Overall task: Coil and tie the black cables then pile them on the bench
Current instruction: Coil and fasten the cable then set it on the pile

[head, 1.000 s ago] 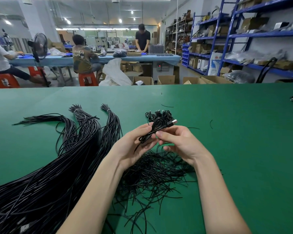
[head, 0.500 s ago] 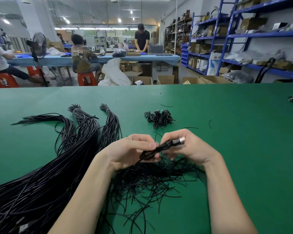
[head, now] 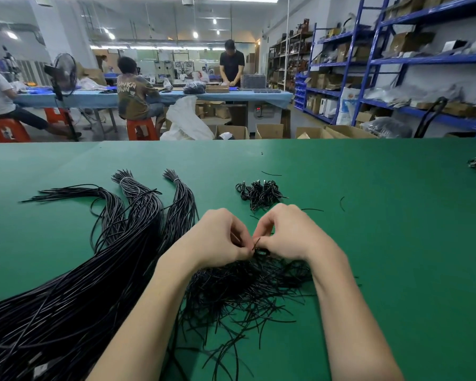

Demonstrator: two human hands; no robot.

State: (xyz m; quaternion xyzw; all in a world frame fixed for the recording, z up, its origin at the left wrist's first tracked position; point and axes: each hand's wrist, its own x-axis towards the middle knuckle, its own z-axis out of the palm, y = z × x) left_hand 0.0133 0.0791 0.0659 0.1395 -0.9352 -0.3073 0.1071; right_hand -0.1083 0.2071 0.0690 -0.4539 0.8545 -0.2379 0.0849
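Black cables, thin and round with a smooth rubber-like skin, lie in long bundles [head: 138,215] on the left part of the green felt-like bench [head: 382,243], and their far ends are bound with pale ties. One short coiled cable [head: 260,250] is between the two hands, low over the bench, mostly hidden by the fingers. The left hand [head: 217,237] has its fingers curled and pinches the coil from the left; the right hand [head: 289,233] is curled in the same way and pinches it from the right, the fingertips nearly touching each other. The step in hand seems to be the tying: a thin black tie [head: 256,243] stands up between the fingertips, and I judge it is being twisted round the coil. Under the wrists lies a loose heap of thin black wire ties [head: 248,292], stiff and straight, crossing each other like hay. Behind the hands, well apart, rests a small pile of finished coils [head: 260,192], knotty and compact. The next move probably calls for closing the twist firmly, so the springy coil does not open, and then carrying it forward to that pile.
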